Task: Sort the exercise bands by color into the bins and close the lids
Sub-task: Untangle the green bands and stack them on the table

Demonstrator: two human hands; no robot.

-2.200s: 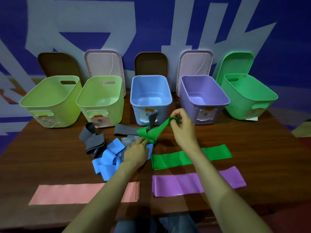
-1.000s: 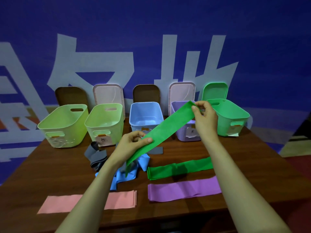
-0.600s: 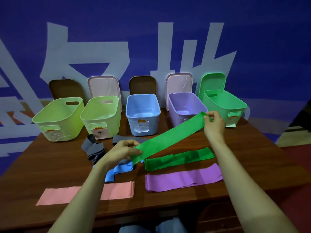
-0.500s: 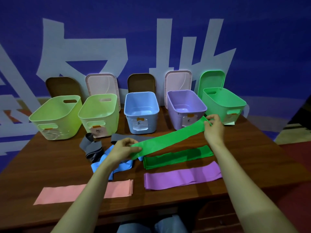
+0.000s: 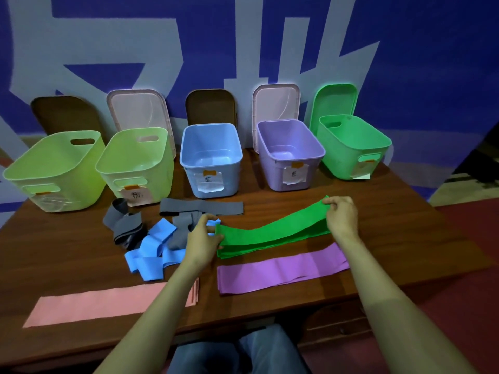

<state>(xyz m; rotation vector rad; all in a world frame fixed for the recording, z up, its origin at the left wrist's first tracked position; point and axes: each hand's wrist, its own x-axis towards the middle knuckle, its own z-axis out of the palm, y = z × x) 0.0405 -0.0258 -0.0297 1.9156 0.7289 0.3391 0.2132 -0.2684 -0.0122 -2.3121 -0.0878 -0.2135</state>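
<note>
- Green band: bright, flat, sagging slightly, stretched between both hands over another green strip on the table.
- Left hand pinches its left end; right hand pinches the right end.

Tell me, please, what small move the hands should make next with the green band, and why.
Probably lower the held green band onto the second green band beneath it and let go. The left hand and right hand each pinch one end, it hangs flat and lined up just above that one, and the purple band already lies flattened nearby, so stacking seems intended.
</note>
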